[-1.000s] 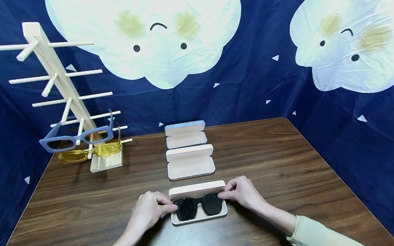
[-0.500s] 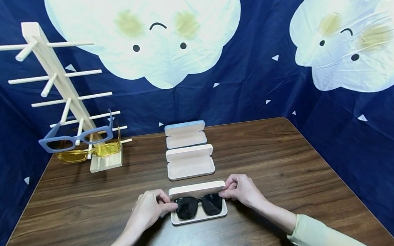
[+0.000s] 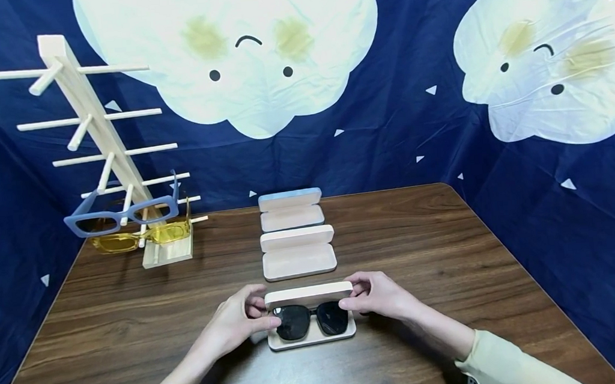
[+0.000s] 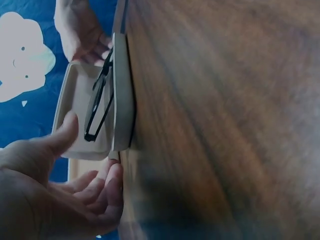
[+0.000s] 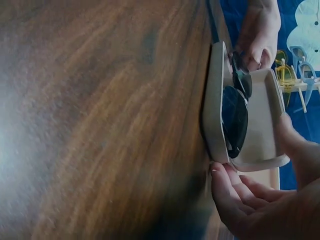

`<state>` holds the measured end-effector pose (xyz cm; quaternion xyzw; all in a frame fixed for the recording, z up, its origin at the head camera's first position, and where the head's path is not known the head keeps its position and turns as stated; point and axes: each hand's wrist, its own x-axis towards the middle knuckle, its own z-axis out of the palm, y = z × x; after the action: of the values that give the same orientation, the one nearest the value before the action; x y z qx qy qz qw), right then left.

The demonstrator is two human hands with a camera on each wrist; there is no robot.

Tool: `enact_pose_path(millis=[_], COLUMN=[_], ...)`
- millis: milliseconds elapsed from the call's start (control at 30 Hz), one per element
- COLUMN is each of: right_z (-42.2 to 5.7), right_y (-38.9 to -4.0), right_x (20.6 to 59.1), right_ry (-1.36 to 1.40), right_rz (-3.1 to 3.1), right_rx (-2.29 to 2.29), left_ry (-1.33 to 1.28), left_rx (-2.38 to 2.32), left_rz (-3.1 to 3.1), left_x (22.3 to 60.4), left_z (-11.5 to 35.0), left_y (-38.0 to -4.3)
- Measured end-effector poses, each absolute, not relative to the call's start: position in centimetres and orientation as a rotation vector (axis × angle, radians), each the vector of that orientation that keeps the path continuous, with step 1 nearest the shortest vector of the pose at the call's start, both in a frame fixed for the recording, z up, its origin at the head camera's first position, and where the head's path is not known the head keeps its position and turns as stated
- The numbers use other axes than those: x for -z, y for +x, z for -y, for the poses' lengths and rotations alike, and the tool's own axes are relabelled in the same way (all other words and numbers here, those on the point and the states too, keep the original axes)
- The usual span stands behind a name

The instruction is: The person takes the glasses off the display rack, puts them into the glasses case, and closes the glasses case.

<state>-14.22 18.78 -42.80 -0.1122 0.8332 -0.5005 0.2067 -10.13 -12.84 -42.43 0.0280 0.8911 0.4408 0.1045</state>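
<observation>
Black sunglasses lie in an open pale eyeglass case, lenses facing up. At the case's left end my left hand has its thumb spread from its fingers. The left wrist view shows those fingertips by the case's end, and the thumb apart from the sunglasses. My right hand is at the right end. In the right wrist view its fingertips touch the case's bottom corner, while the thumb stands near the lid's edge. Neither hand visibly pinches the sunglasses.
Two more open cases, one white and one blue-edged, stand behind in a row. A wooden peg rack at the left bears blue-framed sunglasses and yellow glasses. Dark blue cloth surrounds the wooden table.
My left index finger has lifted away from the sunglasses' left end, and the fingers have spread toward the lid. My right hand has shifted only slightly. The sunglasses stay in the case.
</observation>
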Motion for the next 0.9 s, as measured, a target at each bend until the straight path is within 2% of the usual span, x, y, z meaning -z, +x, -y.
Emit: enact_pose_path(millis=[300,633,900], right_z=[-18.3,-18.2,-18.4], right_y=[-14.7,-14.9,-15.2], right_x=[42.2,42.7,42.4], right_ry=[-0.212,-0.237,-0.284], right_rz=[-2.207,-2.281,-2.257], right_rx=[1.399,1.335,1.330], left_ry=[0.191,0.221,0.140], left_rx=[-1.244,-1.228,-1.189], left_rz=[-2.540,-2.484,-2.400], left_x=[41.7,41.6,41.6], left_z=[13.1,13.0,13.3], left_y=[-11.1,-11.8,-12.2])
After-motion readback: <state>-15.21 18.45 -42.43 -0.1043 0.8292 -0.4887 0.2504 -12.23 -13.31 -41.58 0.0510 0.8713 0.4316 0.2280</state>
